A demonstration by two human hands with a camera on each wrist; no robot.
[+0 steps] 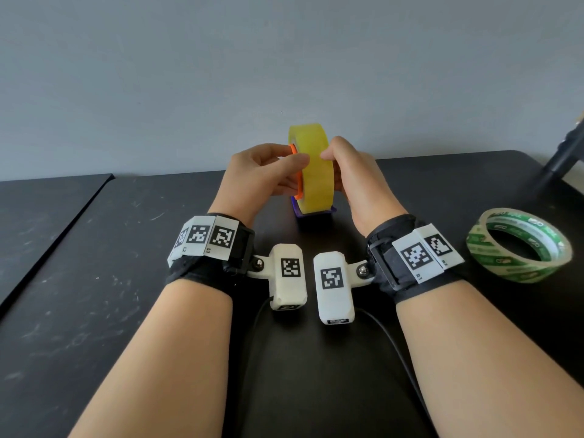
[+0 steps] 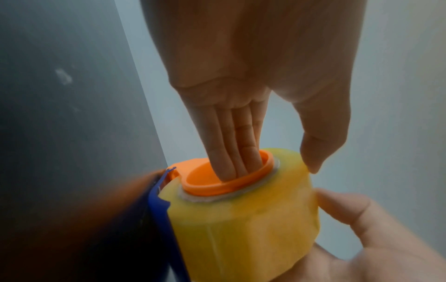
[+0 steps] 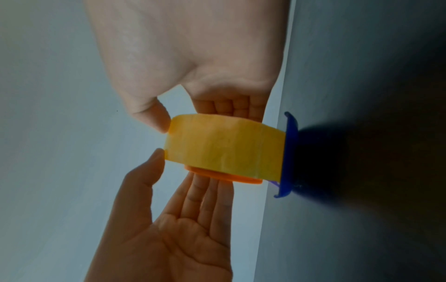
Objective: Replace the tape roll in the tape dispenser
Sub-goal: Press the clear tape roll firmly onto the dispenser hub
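Note:
A yellow tape roll (image 1: 316,172) stands on edge above the table, seated on an orange hub (image 1: 298,188) that sticks out of its left side. A blue dispenser part (image 1: 316,214) lies right under the roll. My left hand (image 1: 294,172) has its fingers (image 2: 231,156) pushed into the orange hub (image 2: 217,188) and its thumb on the roll's outer face. My right hand (image 1: 331,169) grips the roll from the right, with the thumb on the rim and the fingers (image 3: 231,109) behind it. In the right wrist view the blue part (image 3: 291,152) meets the roll's (image 3: 224,148) lower edge.
A green-and-white tape roll (image 1: 512,270) lies flat on the black table (image 1: 126,279) at the right. A dark post (image 1: 562,159) leans in at the far right. A seam runs through the tabletop at the left. A grey wall stands close behind.

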